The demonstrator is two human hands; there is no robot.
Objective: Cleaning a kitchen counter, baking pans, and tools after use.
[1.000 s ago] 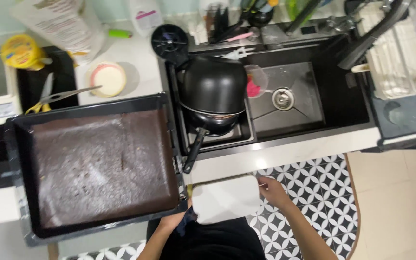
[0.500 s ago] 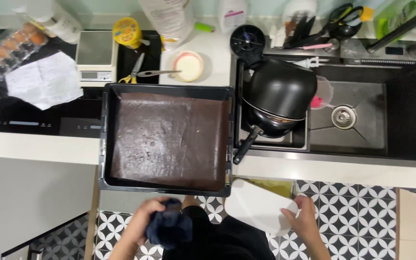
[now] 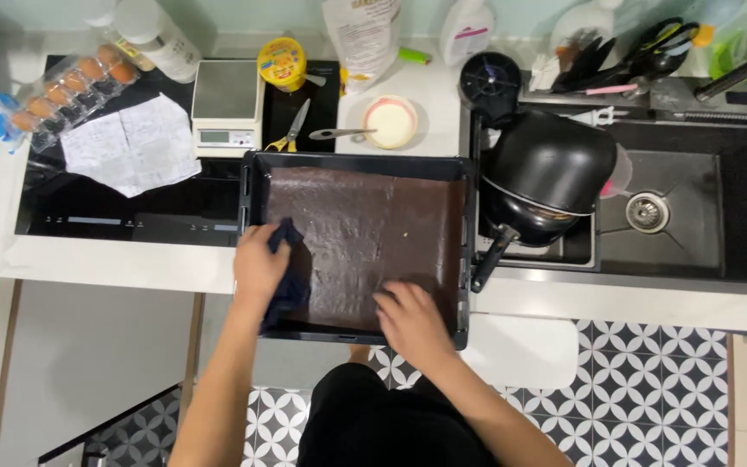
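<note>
I see my left hand [image 3: 259, 266] gripping a dark cloth [image 3: 290, 281], fingers curled around it, at the left rim of the black tray [image 3: 464, 251]. My right hand [image 3: 411, 318] lies flat on the brown cake [image 3: 365, 229] near the tray's front edge, fingers slightly spread. The tray sits on the counter between the cooktop [image 3: 114, 216] and the sink [image 3: 676, 216]

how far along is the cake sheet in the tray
Done: a flat brown cake sheet fills the black baking tray on the counter. In hand: the left hand grips the tray's edge through a dark cloth; the right hand presses on the cake. Left: the cake is not yet out.
</note>
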